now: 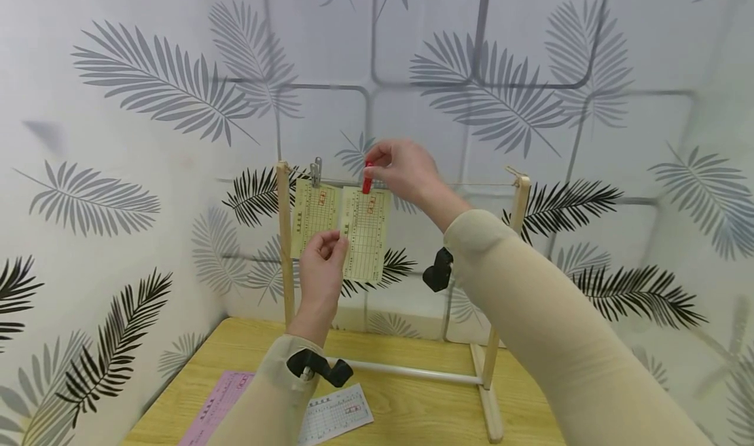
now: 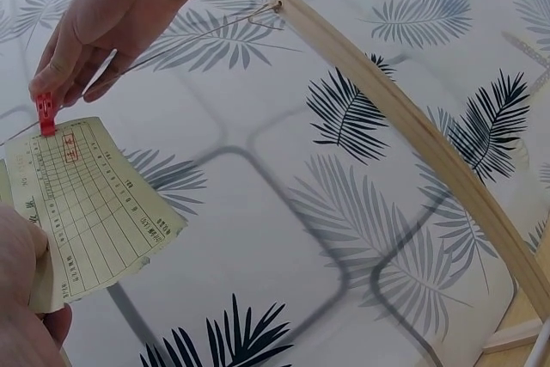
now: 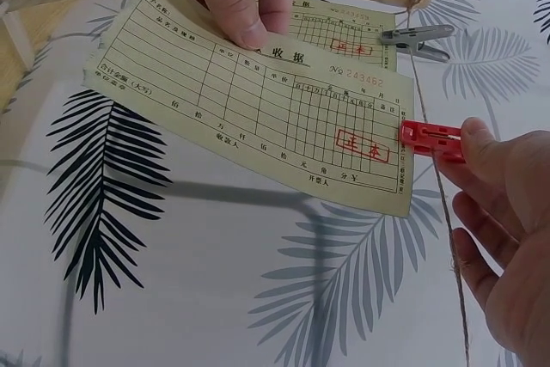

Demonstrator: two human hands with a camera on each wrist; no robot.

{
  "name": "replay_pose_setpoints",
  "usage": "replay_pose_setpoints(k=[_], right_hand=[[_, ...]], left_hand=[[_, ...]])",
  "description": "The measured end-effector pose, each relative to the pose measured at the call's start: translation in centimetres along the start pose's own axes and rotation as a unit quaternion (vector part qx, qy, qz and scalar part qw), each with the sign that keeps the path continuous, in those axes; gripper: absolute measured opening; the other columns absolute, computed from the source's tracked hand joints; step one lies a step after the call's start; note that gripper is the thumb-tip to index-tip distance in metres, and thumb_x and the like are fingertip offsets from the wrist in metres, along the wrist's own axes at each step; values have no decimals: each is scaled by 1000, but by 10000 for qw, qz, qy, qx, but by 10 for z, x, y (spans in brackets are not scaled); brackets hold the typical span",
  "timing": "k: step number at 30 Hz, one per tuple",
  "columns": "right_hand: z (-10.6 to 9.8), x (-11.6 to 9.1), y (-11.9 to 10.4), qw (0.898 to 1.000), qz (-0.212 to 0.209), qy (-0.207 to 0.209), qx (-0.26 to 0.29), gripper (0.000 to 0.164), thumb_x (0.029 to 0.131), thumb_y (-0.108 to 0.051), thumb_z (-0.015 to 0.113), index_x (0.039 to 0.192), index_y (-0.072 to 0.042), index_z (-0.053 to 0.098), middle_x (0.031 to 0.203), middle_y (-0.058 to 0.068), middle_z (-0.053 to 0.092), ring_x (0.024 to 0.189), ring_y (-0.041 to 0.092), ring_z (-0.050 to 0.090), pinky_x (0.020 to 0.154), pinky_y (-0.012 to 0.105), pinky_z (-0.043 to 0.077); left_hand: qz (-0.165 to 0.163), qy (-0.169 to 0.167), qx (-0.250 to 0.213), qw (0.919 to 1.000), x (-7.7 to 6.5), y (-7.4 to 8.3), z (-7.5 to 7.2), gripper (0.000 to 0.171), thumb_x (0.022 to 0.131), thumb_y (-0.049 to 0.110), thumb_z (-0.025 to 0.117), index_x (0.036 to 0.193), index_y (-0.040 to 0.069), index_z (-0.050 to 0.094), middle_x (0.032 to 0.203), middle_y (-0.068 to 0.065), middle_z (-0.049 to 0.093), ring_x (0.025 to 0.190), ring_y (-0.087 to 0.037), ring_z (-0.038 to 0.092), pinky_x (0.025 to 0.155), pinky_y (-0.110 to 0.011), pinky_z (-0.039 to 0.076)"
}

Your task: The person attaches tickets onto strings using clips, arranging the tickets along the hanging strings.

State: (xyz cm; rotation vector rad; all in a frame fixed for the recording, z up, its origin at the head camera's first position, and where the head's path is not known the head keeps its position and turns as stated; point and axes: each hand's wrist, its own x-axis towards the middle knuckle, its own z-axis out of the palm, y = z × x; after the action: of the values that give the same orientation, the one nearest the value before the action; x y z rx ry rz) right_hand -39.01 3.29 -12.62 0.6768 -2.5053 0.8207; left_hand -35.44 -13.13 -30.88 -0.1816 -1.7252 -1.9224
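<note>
A yellow receipt slip (image 1: 368, 236) hangs at the twine (image 3: 453, 247), its short edge in the jaws of a red clothespin (image 3: 430, 137). My right hand (image 1: 406, 171) pinches that clothespin between thumb and fingers. With thumb and fingertips, my left hand (image 1: 323, 269) holds the slip by its long left edge, below the twine. Just left of it, a second yellow receipt (image 1: 312, 213) hangs from a grey metal-looking clip (image 1: 316, 172), partly behind the first slip. In the right wrist view the red clothespin sits over the slip's edge beside the twine.
The twine runs between two wooden posts (image 1: 518, 204) of a stand, joined low down by a white rod (image 1: 412, 371). A pink slip (image 1: 220, 400) and a white slip (image 1: 338, 413) lie on the wooden table (image 1: 530, 413). Behind is a leaf-patterned wall (image 1: 412, 53).
</note>
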Motion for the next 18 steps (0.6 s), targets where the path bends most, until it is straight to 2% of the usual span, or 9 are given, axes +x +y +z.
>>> replay_pose_setpoints(k=[9,18], right_hand=[[0,-2,-1,9999,15,-109,85,27,108,-25,77,132,-14,78,121,3,80,117,23,70,105,44,53],[-2,-4,1,9992,-66,-389,-5,34,108,-26,77,138,-10,76,125,5,79,118,23,71,105,43,53]], left_hand=[[12,-2,-10,10000,0,-2,-1,19,112,17,70,126,5,71,114,-12,73,107,-21,65,90,-28,53],[36,14,-19,10000,1,-7,-1,18,112,16,70,125,3,71,113,-13,73,105,-20,65,88,-25,53]])
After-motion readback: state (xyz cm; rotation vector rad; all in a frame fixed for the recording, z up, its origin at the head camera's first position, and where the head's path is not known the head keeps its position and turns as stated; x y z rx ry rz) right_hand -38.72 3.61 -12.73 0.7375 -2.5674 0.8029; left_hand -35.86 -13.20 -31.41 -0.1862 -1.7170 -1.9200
